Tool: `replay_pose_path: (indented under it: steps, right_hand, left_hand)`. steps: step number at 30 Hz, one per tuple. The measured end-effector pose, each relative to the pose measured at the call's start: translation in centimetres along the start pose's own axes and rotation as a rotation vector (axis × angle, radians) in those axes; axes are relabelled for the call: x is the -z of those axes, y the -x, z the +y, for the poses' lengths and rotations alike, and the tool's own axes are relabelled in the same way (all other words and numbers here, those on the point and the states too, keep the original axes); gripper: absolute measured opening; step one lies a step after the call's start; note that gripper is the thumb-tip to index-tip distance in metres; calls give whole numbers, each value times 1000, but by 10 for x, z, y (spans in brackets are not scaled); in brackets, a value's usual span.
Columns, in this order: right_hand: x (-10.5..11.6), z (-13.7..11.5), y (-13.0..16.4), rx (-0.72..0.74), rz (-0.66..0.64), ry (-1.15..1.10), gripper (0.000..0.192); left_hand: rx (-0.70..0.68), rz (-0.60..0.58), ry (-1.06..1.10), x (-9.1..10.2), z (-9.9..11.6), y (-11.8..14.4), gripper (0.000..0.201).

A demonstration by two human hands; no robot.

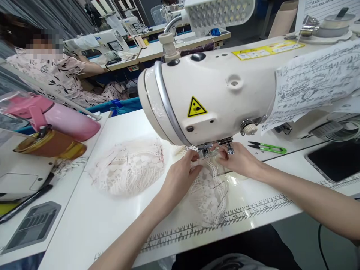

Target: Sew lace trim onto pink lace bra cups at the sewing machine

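Note:
A white lace piece [209, 193] lies on the white table [92, 221], its far end under the presser foot [206, 150] of a cream sewing machine [213, 90]. My left hand [181, 174] pinches the lace just left of the foot. My right hand [239, 159] presses the lace on the foot's right side, fingertips close to the needle. A second pile of lace [129, 167] rests to the left, apart from both hands.
Green thread snips [268, 148] lie right of the machine. A pink bottle [56, 116], an amber jar [49, 144] and a black pen [25, 202] sit at left. A handwritten paper [315, 82] hangs on the machine. Another person sits at the back left.

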State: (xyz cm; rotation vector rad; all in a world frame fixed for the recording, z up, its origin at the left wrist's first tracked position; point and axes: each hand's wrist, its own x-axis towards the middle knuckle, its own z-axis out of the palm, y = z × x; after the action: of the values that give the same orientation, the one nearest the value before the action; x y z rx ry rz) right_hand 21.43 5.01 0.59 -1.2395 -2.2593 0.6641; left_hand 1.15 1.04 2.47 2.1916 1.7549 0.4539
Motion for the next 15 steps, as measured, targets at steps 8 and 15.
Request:
replay_pose_path:
  steps: [8,15]
  right_hand:
    - [-6,2,3,452,185,539,31]
    - [-5,2,1,459,167,636,30]
  left_hand:
    - [-381,196,-418,-3,19,12,19]
    - [-449,174,-442,-26,15,23,40]
